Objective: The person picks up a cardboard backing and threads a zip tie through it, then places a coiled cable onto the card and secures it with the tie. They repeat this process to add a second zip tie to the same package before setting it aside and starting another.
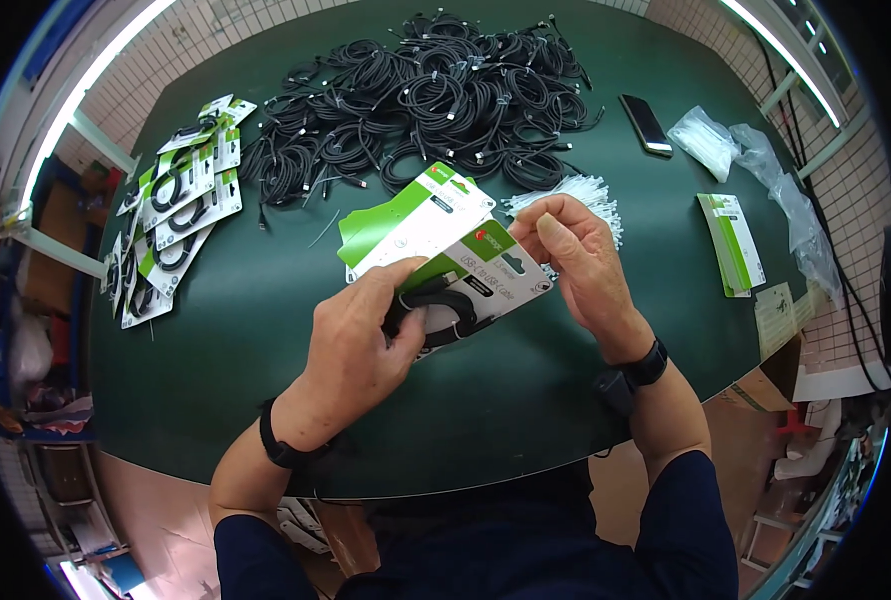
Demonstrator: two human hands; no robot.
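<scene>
Left hand pinches carded cable below cable heap; right hand half-curled, hold unclear. Finished cards left of heap; heap uncarded.

The card is green and white, the cable black.

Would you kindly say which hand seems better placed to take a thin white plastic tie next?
Probably the right hand: it is nearer the thin white plastic ties, while the left hand grips a green-and-white rectangular card and looped black cable.
</scene>
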